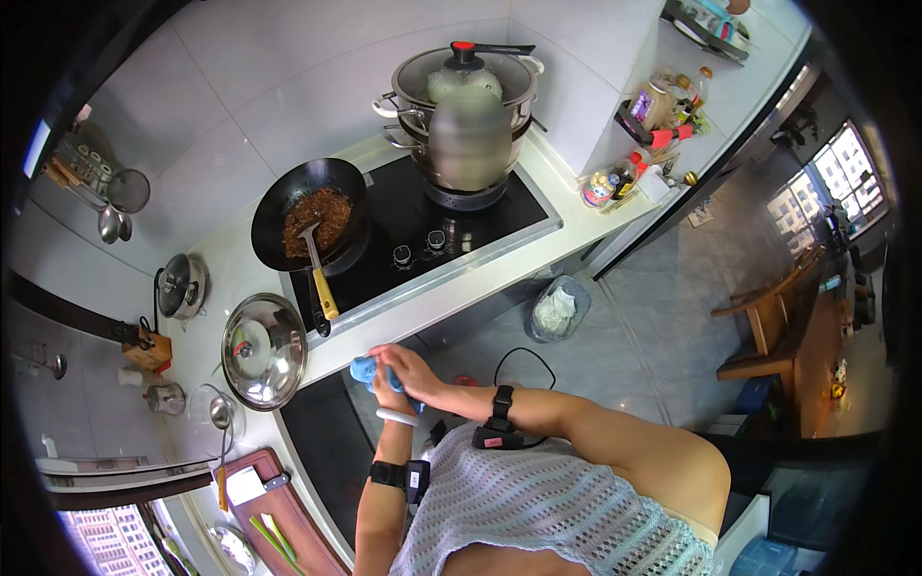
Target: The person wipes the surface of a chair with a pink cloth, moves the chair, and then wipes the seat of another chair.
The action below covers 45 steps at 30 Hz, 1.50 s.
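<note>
Both hands are together in front of the counter edge, around a crumpled blue cloth (364, 370). My left hand (387, 385) holds the cloth, which shows on both sides of it. My right hand (412, 371) lies against the left one, its fingers over the cloth. Behind them on the cooktop (403, 216), a black wok (277, 191) contains a brown minced mixture (317, 219) and a spatula with a yellow handle (324, 294). A steel wok lid with a glass centre (264, 351) lies on the counter, left of my hands. A covered steamer pot (409, 137) stands on the right burner.
A cutting board (306, 529) bears a cleaver (245, 487) and green onions (272, 536). A ladle (220, 414) lies over a glass bowl. A lidded pot (180, 286) stands at the back left. Bottles (625, 175) line the right counter end. A waste bin (558, 311) stands on the floor.
</note>
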### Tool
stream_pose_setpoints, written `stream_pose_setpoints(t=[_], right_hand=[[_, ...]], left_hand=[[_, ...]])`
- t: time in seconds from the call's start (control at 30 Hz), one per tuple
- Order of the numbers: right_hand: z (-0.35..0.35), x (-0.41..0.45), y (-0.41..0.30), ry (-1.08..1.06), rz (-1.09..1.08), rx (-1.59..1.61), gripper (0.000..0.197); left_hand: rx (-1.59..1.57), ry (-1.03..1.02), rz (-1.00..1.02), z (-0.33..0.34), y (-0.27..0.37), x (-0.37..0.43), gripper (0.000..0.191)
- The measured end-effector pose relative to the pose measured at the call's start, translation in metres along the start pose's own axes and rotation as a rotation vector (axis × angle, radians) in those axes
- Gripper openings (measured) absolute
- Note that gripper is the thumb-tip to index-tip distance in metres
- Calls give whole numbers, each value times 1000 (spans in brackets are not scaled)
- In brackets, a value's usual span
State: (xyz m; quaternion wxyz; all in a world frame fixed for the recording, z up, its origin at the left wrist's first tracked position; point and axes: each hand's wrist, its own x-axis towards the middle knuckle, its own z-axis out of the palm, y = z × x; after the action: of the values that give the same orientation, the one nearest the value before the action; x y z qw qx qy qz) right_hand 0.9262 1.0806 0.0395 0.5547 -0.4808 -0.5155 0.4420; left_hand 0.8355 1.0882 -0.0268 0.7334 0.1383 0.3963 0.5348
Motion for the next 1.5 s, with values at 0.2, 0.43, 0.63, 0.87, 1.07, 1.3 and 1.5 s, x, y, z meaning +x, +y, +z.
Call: stream_pose_setpoints(t=[0.2, 0.43, 0.63, 0.87, 1.07, 1.3, 1.5], right_hand=[[-33, 17, 48, 65, 334, 168, 36], [-133, 105, 92, -250, 45, -415, 28], [-216, 204, 96, -196, -310, -1165, 61], [-217, 233, 116, -454, -133, -1279, 53], [-213, 230, 106, -435, -178, -1283, 45], [-215, 230, 111, -418, -197, -1318, 45], [-216, 232, 115, -392, -177, -1331, 44]], left_hand=[[920, 73, 309, 53, -10, -9, 41], [1224, 28, 176, 9, 6, -27, 53], [756, 335, 103, -34, 34, -61, 38], [271, 490, 89, -49, 41, -95, 42], [250, 632, 156, -79, 36, -107, 40], [179, 600, 173, -60, 38, -101, 41], [209, 582, 197, -59, 30, -93, 42]])
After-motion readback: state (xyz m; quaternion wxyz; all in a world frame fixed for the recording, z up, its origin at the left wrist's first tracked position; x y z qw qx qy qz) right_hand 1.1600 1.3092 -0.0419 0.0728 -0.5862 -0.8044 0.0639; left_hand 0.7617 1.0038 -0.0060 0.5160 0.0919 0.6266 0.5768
